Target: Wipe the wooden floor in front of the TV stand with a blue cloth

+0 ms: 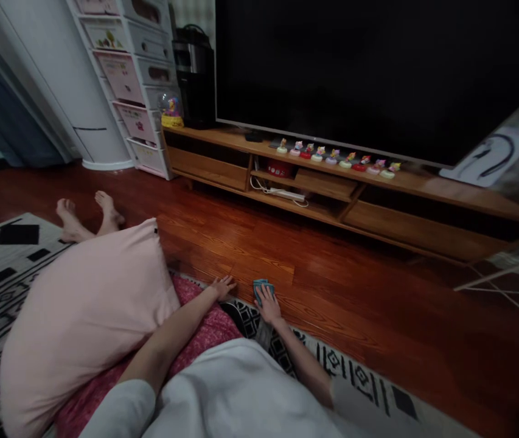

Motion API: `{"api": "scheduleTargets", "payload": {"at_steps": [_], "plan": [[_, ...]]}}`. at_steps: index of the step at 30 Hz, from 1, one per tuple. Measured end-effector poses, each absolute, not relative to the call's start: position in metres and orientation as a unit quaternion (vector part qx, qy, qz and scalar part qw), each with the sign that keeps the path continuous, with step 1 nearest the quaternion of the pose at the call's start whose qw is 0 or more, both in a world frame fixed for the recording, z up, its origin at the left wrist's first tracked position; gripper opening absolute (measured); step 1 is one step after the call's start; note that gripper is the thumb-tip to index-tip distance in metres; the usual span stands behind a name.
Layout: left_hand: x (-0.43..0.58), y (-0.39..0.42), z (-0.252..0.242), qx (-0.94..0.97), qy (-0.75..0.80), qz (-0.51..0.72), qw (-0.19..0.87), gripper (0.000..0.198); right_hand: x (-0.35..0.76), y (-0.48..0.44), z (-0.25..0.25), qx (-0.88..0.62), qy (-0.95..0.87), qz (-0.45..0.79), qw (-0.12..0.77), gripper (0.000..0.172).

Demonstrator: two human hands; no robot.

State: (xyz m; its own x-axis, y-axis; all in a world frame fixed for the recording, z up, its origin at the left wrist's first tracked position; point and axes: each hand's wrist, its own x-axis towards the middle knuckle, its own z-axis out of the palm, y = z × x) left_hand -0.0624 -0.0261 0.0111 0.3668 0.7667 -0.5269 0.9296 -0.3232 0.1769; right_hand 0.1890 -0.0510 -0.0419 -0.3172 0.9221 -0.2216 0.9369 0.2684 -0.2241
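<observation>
My right hand (267, 303) lies with fingers spread on a small blue stack that looks like cards (263, 283), on the wooden floor at the rug's edge. The top pieces of the stack sit slightly askew, and my fingers cover its lower part. To the left, my left hand (222, 287) is open and empty, fingers apart, resting by the edge of the rug. A dark rounded thing (232, 313) shows between my two hands, partly hidden. Beside my left forearm is a large pink pillow (90, 304) on dark pink patterned cloth (218, 325).
A patterned rug (359, 380) borders the wooden floor (332, 286). Bare feet (88, 219) show beyond the pillow. Ahead is a low wooden TV stand (222, 167) with a row of several small figurines (332, 156) before a large television (369, 67). White drawers (149, 79) stand left.
</observation>
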Motion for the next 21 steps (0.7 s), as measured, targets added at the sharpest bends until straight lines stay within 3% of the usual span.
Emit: {"api": "scheduleTargets", "payload": {"at_steps": [8, 21], "plan": [[-0.063, -0.029, 0.018, 0.787, 0.545, -0.169, 0.234, 0.073, 0.184, 0.018, -0.027, 0.645, 0.755, -0.117, 0.013, 0.057], [-0.063, -0.024, 0.008, 0.797, 0.527, -0.196, 0.220, 0.071, 0.227, -0.126, -0.085, 0.640, 0.763, -0.079, -0.054, 0.058]]}}
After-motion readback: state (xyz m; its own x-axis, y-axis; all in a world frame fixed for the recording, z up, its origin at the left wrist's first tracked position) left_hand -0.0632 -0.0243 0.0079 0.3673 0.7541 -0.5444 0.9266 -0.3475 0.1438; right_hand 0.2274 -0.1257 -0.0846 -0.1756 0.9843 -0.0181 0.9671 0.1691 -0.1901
